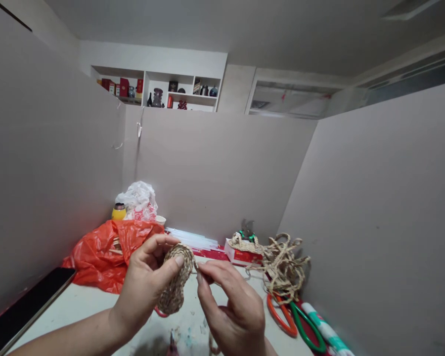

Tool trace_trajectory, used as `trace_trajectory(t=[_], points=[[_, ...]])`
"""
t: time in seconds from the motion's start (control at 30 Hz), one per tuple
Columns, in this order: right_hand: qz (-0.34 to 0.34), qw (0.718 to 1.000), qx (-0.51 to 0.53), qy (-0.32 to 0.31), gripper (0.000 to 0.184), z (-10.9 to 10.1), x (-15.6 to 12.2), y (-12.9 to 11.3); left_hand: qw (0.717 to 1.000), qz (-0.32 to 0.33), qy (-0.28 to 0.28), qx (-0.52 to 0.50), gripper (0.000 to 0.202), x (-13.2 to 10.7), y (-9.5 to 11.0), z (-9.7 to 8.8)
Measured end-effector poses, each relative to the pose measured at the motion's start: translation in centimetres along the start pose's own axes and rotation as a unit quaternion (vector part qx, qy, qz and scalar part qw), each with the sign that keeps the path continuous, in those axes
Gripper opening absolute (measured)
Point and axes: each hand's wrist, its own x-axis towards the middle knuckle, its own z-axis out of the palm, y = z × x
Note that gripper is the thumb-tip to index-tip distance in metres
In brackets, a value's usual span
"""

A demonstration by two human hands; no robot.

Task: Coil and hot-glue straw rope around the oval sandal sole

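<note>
Two bare hands work above a pale table (59, 311) in a grey-walled booth, seen from the person's own viewpoint. The left hand (143, 277) holds a small, flat woven piece (175, 291) made of coiled, straw-coloured braid, with the thumb pressed on its face and the fingers behind it. This piece is upright and slightly tilted, above the near middle of the table. The right hand (233, 301), just to its right, has thumb and forefinger closed on a thin strand (196, 265) at the piece's right edge; its other fingers are loosely curled. On the far right lies a tangled heap of braided cord (287, 264), beside a red and white box (244, 254) with more cord on top. Nearer, below the heap, are an orange loop handle (282, 316) and a green loop handle (307, 329), next to a green and white roll (326, 327). To the left, a crumpled red plastic bag (100, 252) lies in front of a yellow container (119, 212) and a white plastic bag (137, 195). A long dark slab (33, 306) lies along the near left. Beyond the far partition (222, 163), white shelves (185, 59) hold boxes and vases.
</note>
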Motion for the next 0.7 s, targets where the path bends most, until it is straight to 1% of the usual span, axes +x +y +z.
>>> trace_trajectory(t=[0.2,0.4,0.53,0.7], points=[[0.010,1.000,0.008,-0.007,0.031,0.1,-0.1,-0.2,1.000,-0.013,0.004,-0.002,0.018,-0.2,0.0,0.0],[0.036,0.999,0.020,-0.015,0.030,0.3,-0.1,-0.5,1.000,-0.025,0.004,-0.013,0.020,-0.1,-0.2,0.0],[0.050,0.998,0.022,-0.011,0.031,0.6,-0.5,-0.4,0.999,-0.031,0.019,-0.028,0.019,-0.1,-0.5,0.0],[0.085,0.995,0.049,-0.016,0.034,1.2,-1.1,-0.3,0.998,-0.023,0.033,-0.041,0.016,-0.2,-0.7,0.2]])
